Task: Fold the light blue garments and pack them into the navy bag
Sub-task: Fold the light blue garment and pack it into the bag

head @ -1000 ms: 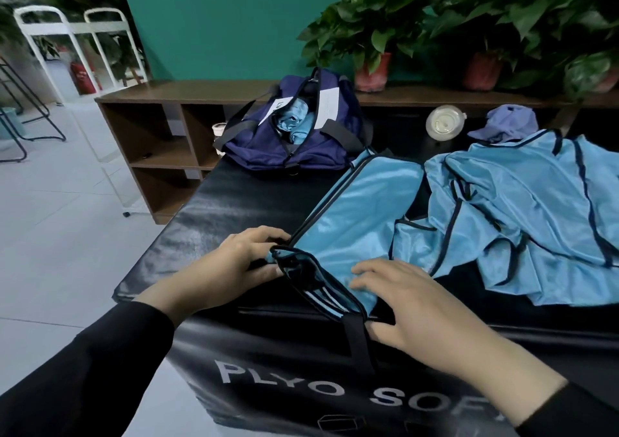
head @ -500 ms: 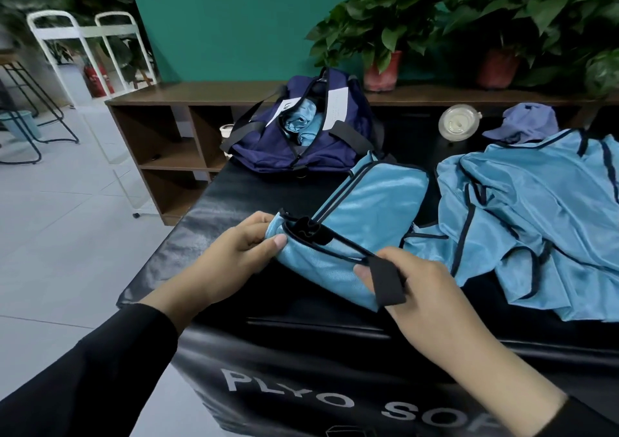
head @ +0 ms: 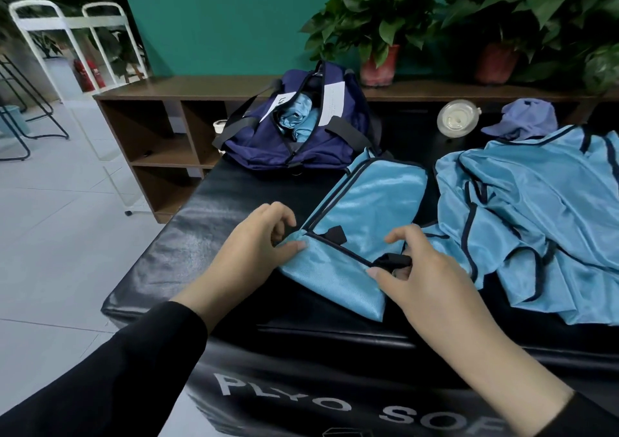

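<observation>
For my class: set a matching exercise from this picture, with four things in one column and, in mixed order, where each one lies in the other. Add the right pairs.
Things
1. navy bag
2. folded light blue garment
3. lilac cap
4. potted plant

Places
A. on the wooden shelf unit, against the green wall
B. between the left hand and the right hand, both pinching it
C. at the far left of the black mat, unzipped, blue cloth inside
D. at the far edge of the mat, behind the loose garments on the right

Pairs: 1-C, 2-B, 3-D, 4-A
</observation>
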